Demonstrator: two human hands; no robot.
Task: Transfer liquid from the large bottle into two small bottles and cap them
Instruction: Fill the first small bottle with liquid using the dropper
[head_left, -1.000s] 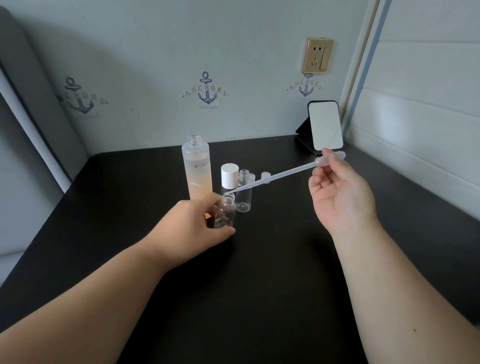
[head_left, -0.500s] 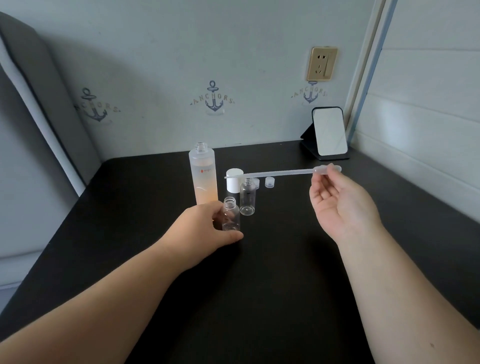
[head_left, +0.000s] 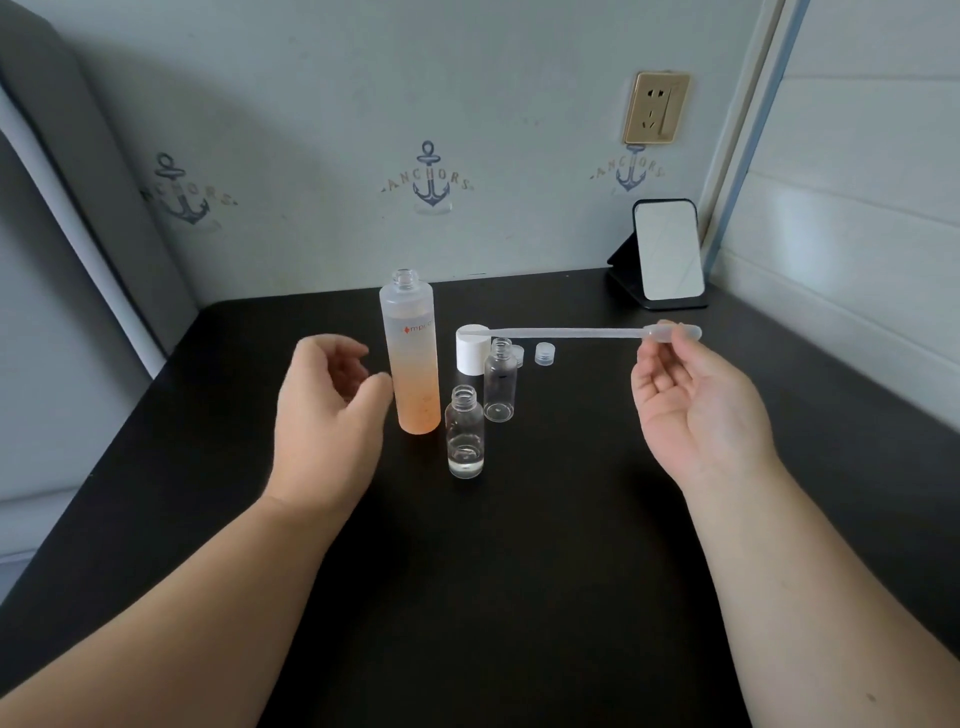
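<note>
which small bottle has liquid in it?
The nearer small bottle, in front of the large bottle: clear liquid pools at its bottom. The farther small bottle, by the white cap, looks empty.

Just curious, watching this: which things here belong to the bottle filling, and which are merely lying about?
Job: large bottle, near small bottle, far small bottle, pipette, white cap, two small caps.

Lying about: mirror, wall socket.

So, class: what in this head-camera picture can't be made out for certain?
- Large bottle: its label runs round the curve, so the name is cut short.
- One small cap: mostly hidden behind the far small bottle.
- Pipette: too thin and translucent to show any liquid inside.
</note>
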